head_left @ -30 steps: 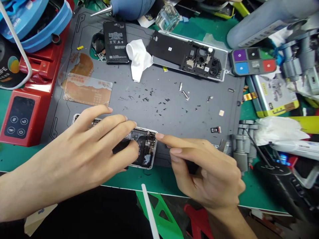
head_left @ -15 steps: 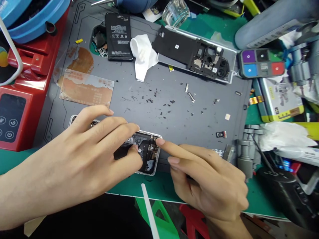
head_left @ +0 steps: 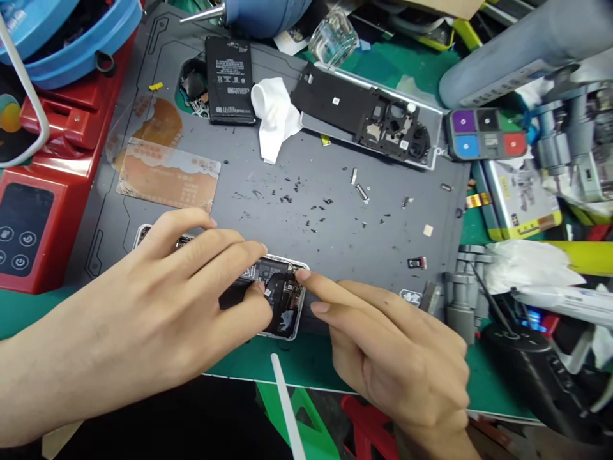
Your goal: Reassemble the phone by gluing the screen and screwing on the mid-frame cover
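An opened phone [head_left: 286, 306] lies face down by the mat's front edge, its dark battery and inner parts showing at the right end. My left hand [head_left: 191, 300] spans it, fingers over the far side and thumb pressed on the near half, holding it down; much of the phone's middle is hidden underneath. From the right, my right hand [head_left: 397, 345] reaches in with the index fingertip at the phone's upper right corner. Its other fingers are bent, and I see no tool in them.
Tiny screws and black scraps litter the grey mat [head_left: 268, 230]. Behind lie a loose battery [head_left: 230, 80], a white wipe [head_left: 276, 118] and a detached phone back [head_left: 335, 105]. A red machine [head_left: 52, 211] stands left; a white strip [head_left: 287, 402] juts near the front edge.
The view has shifted slightly, so the bench items appear a little lower and those at the right farther left. Both hands keep nearly the same pose on the phone.
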Tool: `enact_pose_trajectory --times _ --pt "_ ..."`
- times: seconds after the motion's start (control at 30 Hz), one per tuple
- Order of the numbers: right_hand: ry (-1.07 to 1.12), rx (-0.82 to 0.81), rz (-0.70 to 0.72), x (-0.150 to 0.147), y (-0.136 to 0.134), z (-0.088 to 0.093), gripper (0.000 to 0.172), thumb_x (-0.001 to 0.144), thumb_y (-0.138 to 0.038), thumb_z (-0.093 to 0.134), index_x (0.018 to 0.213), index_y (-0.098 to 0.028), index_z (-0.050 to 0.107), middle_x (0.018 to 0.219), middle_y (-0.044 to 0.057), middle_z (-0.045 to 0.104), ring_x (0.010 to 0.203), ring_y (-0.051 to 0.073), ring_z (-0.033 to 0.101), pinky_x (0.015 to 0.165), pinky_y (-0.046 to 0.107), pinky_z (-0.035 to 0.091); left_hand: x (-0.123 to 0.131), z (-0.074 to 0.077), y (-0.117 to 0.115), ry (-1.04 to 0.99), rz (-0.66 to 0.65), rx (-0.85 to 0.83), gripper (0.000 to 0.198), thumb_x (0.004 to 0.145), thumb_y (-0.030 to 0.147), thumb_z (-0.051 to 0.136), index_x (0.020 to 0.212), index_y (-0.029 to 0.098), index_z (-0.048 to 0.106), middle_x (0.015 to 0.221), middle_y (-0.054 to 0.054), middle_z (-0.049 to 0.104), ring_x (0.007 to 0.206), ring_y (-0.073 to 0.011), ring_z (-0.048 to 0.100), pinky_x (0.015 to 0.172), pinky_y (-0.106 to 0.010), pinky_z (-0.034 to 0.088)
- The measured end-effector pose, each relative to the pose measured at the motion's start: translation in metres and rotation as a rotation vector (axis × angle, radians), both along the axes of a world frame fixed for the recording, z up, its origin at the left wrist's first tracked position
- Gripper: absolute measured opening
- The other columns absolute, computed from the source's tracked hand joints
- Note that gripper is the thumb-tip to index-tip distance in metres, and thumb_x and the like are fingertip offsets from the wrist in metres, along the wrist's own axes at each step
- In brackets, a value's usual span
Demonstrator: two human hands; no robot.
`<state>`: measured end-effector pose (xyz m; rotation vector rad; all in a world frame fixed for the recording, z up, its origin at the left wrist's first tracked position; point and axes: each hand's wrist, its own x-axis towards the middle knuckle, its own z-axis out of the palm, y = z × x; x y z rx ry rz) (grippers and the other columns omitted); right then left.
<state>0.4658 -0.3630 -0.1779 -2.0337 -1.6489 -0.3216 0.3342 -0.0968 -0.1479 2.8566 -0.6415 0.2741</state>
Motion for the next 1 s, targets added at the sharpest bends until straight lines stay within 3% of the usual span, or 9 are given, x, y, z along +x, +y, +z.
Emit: enact_pose_trajectory --times 0.27,0.6,0.77,0.87,1.0 --pt "0.029 0.036 0.042 0.0001 0.0020 -0.0007 0.023 0.102 0.004 0.067 0.118 -0.009 0.075 0.128 0.018 0.085 0.104 0.026 0.088 0.075 0.036 0.069 -0.0006 0.0042 0.0007 0.016 0.034 -0.018 0.022 0.116 0.027 0.052 0.120 0.023 0.073 0.142 -0.012 0.076 0.124 -0.0307 0.076 0.113 -0.059 0.065" --pt "0.000 0.075 0.033 -0.0020 0.0045 -0.0041 0.026 0.099 0.009 0.070 0.117 -0.008 0.075 0.125 0.018 0.085 0.097 0.026 0.088 0.071 0.036 0.069 -0.0020 0.0030 0.0016 0.023 0.003 0.008 0.027 0.117 0.027 0.050 0.131 0.018 0.072 0.148 -0.018 0.072 0.126 -0.0354 0.073 0.108 -0.063 0.060" --pt "0.186 0.098 -0.047 0.0025 0.0013 -0.0086 0.033 0.100 0.008 0.066 0.114 -0.021 0.071 0.127 0.007 0.087 0.097 0.019 0.088 0.075 0.031 0.070 -0.0017 0.0030 0.0028 0.024 -0.001 -0.014 0.026 0.118 0.027 0.050 0.131 0.018 0.071 0.145 -0.017 0.073 0.128 -0.0341 0.073 0.114 -0.061 0.057" --pt "0.124 0.088 -0.052 0.0038 0.0035 -0.0078 0.035 0.100 0.008 0.063 0.114 -0.024 0.069 0.125 0.001 0.088 0.089 0.016 0.084 0.074 0.030 0.068 -0.0014 0.0015 0.0027 0.019 0.014 -0.020 0.025 0.120 0.030 0.050 0.131 0.019 0.069 0.147 -0.017 0.073 0.125 -0.0326 0.073 0.114 -0.062 0.056" --pt "0.037 0.131 0.014 0.0022 0.0068 -0.0089 0.033 0.097 0.009 0.065 0.120 -0.015 0.071 0.125 0.012 0.087 0.090 0.020 0.082 0.074 0.033 0.068 -0.0010 0.0028 0.0025 0.040 0.008 -0.031 0.019 0.115 0.034 0.063 0.128 0.021 0.068 0.148 -0.017 0.073 0.126 -0.0339 0.072 0.115 -0.062 0.054"
